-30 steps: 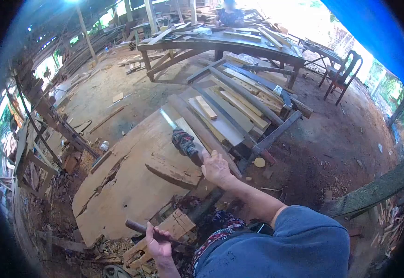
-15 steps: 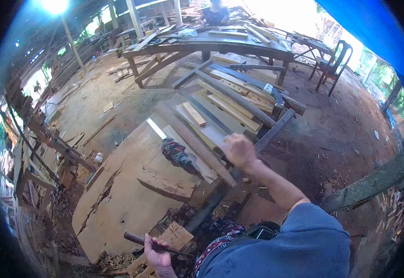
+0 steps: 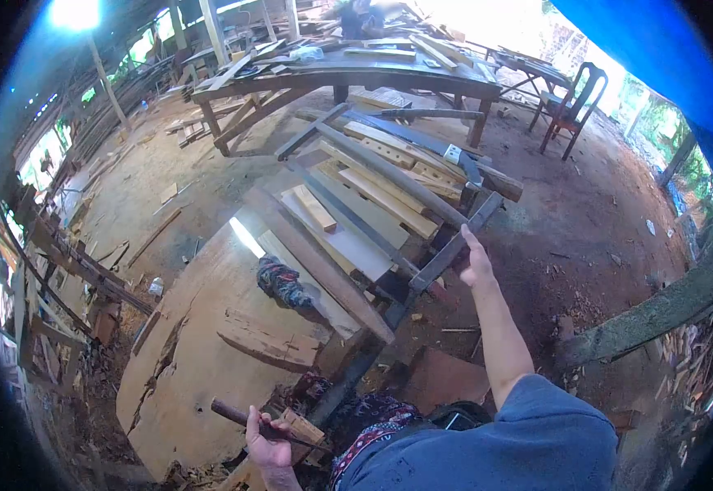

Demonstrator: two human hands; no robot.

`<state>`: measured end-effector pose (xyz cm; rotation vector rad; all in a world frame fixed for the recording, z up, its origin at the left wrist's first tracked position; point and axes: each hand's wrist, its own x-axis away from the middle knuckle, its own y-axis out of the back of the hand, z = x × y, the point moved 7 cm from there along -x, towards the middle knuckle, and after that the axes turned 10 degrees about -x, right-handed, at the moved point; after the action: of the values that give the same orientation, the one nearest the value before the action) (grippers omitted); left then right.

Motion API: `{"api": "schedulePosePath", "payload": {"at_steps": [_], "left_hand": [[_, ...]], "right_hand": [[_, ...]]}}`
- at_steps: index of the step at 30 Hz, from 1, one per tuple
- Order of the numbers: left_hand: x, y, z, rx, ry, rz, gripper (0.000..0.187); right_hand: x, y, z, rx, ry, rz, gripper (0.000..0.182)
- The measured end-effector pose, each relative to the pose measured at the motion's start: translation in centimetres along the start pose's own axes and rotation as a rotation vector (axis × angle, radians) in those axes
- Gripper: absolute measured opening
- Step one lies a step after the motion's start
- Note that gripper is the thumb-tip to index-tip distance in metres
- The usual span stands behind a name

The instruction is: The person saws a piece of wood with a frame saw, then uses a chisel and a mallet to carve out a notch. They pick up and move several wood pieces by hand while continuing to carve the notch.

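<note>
Low at the left, my left hand (image 3: 268, 446) is closed round a chisel (image 3: 238, 416) with a dark round wooden handle; its thin shaft points toward my lap. My right hand (image 3: 477, 262) is held out with its fingers stretched, right at the near crossbar (image 3: 454, 250) of a wooden rack. It shows nothing in its grasp. Before me lies a broad wooden slab (image 3: 184, 368) with a long crack. On the slab rest a rough, split wood chunk (image 3: 270, 340) and a bunched dark patterned cloth (image 3: 283, 280).
Planks and a small pale block (image 3: 315, 208) lie on the rack. Beyond stands a long worktable (image 3: 348, 79) loaded with boards, a person (image 3: 360, 20) behind it. A wooden chair (image 3: 569, 106) is at the right. A thick beam (image 3: 647, 323) juts in at right.
My right hand has moved right from over the boards to the rack's crossbar, and its curled fingers have straightened. My left hand keeps hold of the chisel. The view has shifted slightly right.
</note>
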<state>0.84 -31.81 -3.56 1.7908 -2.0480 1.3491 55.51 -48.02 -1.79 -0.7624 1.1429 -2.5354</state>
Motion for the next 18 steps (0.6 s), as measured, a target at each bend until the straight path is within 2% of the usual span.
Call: {"api": "schedulePosePath", "payload": {"at_steps": [2,5,7,11,13,18], "left_hand": [[0.0,0.0,0.0,-0.018,0.002,0.01,0.02],[-0.1,0.8,0.1,0.001,0.007,0.031,0.02],[0.2,1.1,0.0,0.016,0.002,0.032,0.021],[0.7,1.2,-0.1,0.05,0.01,0.007,0.021],[0.5,1.3,0.0,0.056,0.014,0.026,0.022],[0.1,1.9,0.6,0.077,0.006,0.025,0.022]], "right_hand": [[-2.1,0.3,-0.4,-0.011,0.023,0.019,0.028],[-2.7,-0.3,-1.8,-0.1,-0.05,-0.083,0.029],[-2.3,-1.7,-0.3,-0.013,0.259,-0.036,0.03],[-0.3,-3.6,0.1,0.01,0.319,-0.069,0.029],[1.4,-5.2,0.8,0.111,0.476,-0.004,0.03],[3.5,-8.1,1.4,0.211,0.572,0.103,0.031]]}}
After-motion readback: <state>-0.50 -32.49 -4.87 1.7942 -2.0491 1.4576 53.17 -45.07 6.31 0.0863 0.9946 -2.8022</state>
